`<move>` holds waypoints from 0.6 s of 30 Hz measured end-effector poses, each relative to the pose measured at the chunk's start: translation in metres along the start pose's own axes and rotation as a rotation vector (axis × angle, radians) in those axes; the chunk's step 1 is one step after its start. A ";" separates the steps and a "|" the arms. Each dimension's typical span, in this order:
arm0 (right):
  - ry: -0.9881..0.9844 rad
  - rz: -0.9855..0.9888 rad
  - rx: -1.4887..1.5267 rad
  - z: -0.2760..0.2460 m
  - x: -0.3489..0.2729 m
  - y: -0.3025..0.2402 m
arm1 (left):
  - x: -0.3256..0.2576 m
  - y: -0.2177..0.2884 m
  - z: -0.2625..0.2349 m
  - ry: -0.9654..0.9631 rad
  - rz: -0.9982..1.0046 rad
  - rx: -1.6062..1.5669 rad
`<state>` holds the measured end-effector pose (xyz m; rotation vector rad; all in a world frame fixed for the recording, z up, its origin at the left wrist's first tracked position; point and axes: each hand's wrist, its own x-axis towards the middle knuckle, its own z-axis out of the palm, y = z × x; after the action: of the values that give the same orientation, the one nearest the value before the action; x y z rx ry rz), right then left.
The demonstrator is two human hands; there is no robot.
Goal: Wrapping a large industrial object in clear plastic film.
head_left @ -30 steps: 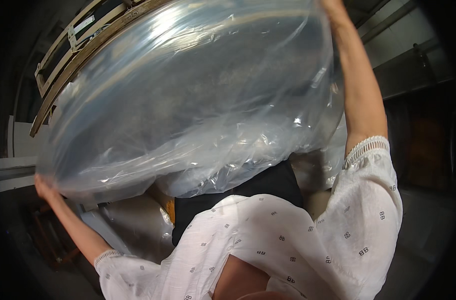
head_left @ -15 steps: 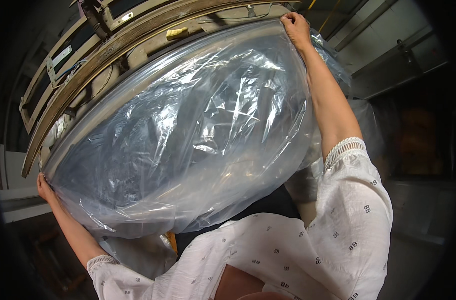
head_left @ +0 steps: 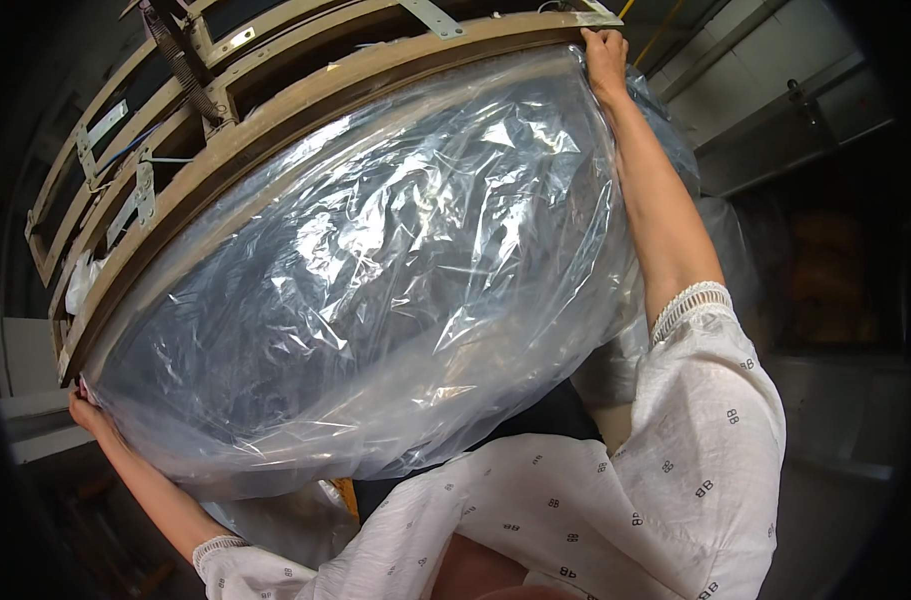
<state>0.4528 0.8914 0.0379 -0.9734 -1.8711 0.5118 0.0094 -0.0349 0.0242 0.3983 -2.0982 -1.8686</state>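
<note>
A wide sheet of clear plastic film [head_left: 395, 270], wrinkled and shiny, is stretched between my two hands and sags toward my lap. At the far left, my left hand [head_left: 91, 412] is closed on one end of its upper edge, just below the end of a long wooden bar [head_left: 265, 128]. My right hand [head_left: 604, 66] pinches the other upper corner at the top right, close under the bar's right end. Along its length, the film's upper edge runs against the bar's underside, where the edge itself is hidden. Both sets of fingertips are partly hidden.
Behind the bar stands a slatted frame with metal brackets [head_left: 431, 16] and a coiled spring [head_left: 191, 82]. More crumpled clear plastic [head_left: 725, 245] lies to the right. A pale tiled wall [head_left: 720, 70] is at the upper right.
The wooden bar has come down toward me, covering the pale strip and yellow piece behind the film's edge. My left hand has dropped slightly; my right hand has shifted a little right and down.
</note>
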 end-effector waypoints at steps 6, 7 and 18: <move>0.025 0.052 -0.017 -0.003 -0.001 0.001 | -0.005 -0.002 0.012 0.177 0.119 -0.025; 0.027 0.055 -0.033 -0.006 -0.001 0.001 | -0.008 -0.005 0.013 0.092 0.120 0.067; -0.515 0.345 0.866 -0.104 -0.081 -0.010 | 0.027 0.083 -0.162 -0.032 0.379 0.601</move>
<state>0.5605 0.8154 0.0505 -0.5803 -1.6107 1.7366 0.0487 -0.1834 0.1251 0.0805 -2.5149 -1.0264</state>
